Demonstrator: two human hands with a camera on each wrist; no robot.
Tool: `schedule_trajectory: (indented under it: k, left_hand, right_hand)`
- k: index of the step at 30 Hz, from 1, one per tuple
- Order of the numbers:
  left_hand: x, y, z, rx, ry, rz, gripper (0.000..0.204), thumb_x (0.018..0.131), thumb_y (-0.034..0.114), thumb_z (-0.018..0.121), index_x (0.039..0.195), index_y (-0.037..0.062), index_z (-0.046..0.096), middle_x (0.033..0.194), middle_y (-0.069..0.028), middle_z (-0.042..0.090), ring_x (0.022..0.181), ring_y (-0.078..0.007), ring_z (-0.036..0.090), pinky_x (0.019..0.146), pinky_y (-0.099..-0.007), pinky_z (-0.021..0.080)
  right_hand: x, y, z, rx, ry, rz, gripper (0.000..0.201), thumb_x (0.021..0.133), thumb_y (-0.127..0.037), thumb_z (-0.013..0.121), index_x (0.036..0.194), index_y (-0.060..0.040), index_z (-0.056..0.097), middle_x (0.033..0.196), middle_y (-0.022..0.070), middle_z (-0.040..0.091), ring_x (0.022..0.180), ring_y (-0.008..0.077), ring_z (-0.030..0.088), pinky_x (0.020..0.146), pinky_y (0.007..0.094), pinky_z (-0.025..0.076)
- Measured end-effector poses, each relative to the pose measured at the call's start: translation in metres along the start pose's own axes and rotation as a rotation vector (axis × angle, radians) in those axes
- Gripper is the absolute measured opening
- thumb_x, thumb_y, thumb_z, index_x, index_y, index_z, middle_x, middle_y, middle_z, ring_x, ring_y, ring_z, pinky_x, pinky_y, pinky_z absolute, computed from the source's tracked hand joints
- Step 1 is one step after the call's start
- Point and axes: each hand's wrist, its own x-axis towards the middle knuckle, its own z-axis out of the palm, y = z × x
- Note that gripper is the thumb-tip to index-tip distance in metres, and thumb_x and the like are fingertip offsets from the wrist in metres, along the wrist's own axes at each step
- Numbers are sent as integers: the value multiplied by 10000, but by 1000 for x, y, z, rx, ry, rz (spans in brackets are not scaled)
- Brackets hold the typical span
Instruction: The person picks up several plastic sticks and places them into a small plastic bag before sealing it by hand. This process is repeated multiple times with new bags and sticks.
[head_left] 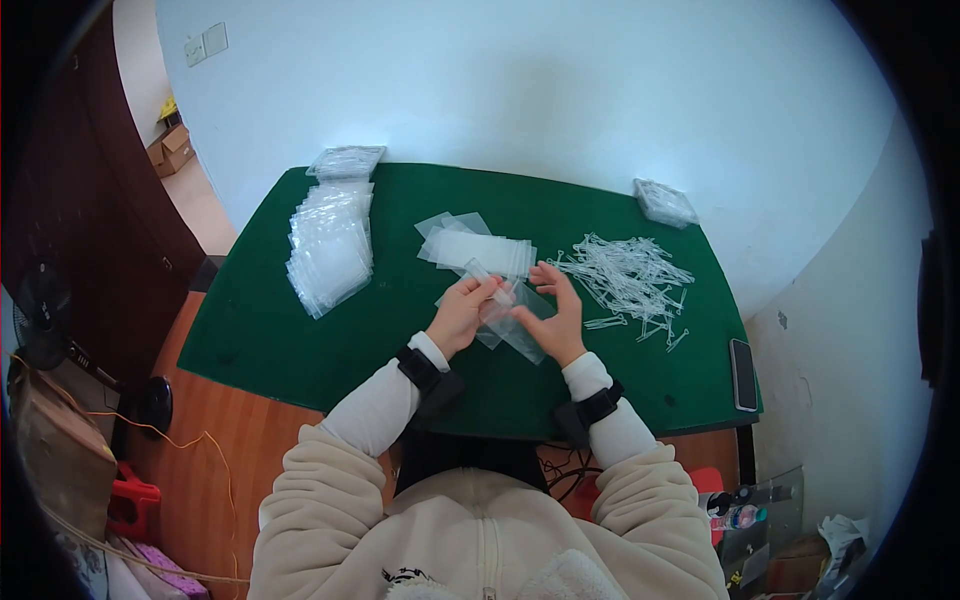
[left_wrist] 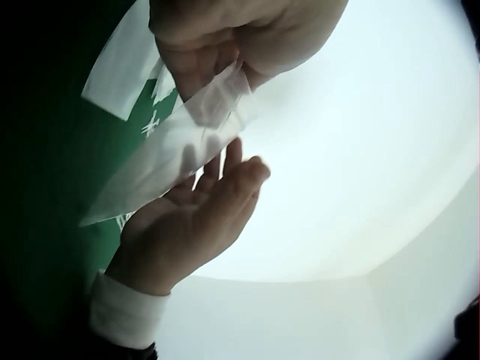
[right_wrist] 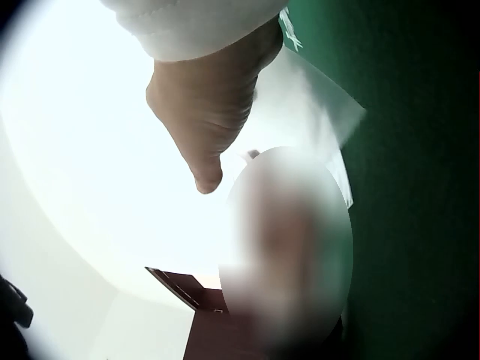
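Observation:
My left hand [head_left: 460, 316] pinches one end of a clear plastic bag [head_left: 522, 338], which slants down toward the right. My right hand [head_left: 560, 318] is beside the bag, its fingers spread and extended. In the left wrist view the bag [left_wrist: 142, 176] hangs from the left fingertips, with the right hand [left_wrist: 195, 225] close against its lower side. Behind the hands lies a loose stack of clear bags [head_left: 480, 250] on the green table [head_left: 400, 360]. A blurred patch hides part of the right wrist view.
A long fanned stack of clear bags [head_left: 330, 245] lies at the left, below a bundle [head_left: 347, 161]. To the right are a heap of thin clear plastic sticks with looped ends [head_left: 625, 280], a wrapped packet [head_left: 664, 203] and a phone [head_left: 743, 375] by the table edge.

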Motion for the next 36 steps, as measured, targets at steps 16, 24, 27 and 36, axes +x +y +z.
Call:
schedule_trajectory:
  k: [16,24,27,36]
  left_hand:
    - [-1,8,-2,212,45,57,216,897,177,558,1010,-3,593,969,-74,625,855,-146,607,711,-275,498]
    - [-13,18,7,336,-271,-173,211,884,186,572,985,5,613,925,-54,643,817,-109,603,717,-243,485]
    - [-21,24,14,504,-552,-291,222,875,202,579,984,13,625,915,-40,643,810,-89,594,706,-223,473]
    - [-24,25,13,555,-603,-360,205,854,181,601,949,2,629,883,-36,648,780,-89,599,703,-225,476]
  right_hand:
    - [1,17,-7,-335,132,72,370,790,-125,566,1144,-20,543,1218,180,483,1112,335,459,963,384,344]
    - [1,12,-2,71,5,175,282,856,-170,554,1087,-9,572,876,62,607,785,140,552,718,264,445]
    - [0,9,-6,463,-159,540,170,853,-143,581,956,-9,603,732,-14,572,689,59,506,637,213,409]
    - [0,6,-8,594,-314,558,132,856,-124,596,755,-43,568,670,-62,516,632,1,445,556,174,352]
